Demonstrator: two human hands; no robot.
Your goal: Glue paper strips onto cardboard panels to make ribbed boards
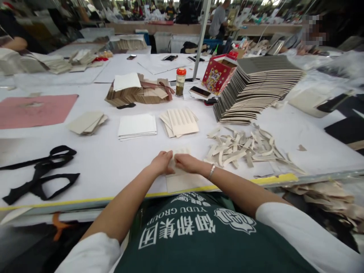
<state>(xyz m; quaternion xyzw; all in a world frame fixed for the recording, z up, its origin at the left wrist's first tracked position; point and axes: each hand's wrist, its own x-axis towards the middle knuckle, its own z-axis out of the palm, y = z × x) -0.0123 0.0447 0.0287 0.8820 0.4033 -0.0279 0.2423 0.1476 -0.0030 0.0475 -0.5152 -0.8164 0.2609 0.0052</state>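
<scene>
Cream panel (182, 184): at tabletop (99, 163) near edge, long axis outward; left hand (162, 163), right hand (186, 163) equally near, above; fingers curled, grip unclear.

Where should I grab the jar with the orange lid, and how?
I'd wrap a hand around the jar, just below its orange lid, coming from the near side. It stands upright with fairly straight sides, and the bundle on its left and phone on its right crowd those sides more.

Pale beige panel (183, 184), near part flat by the white tabletop's (99, 167) edge.
</scene>
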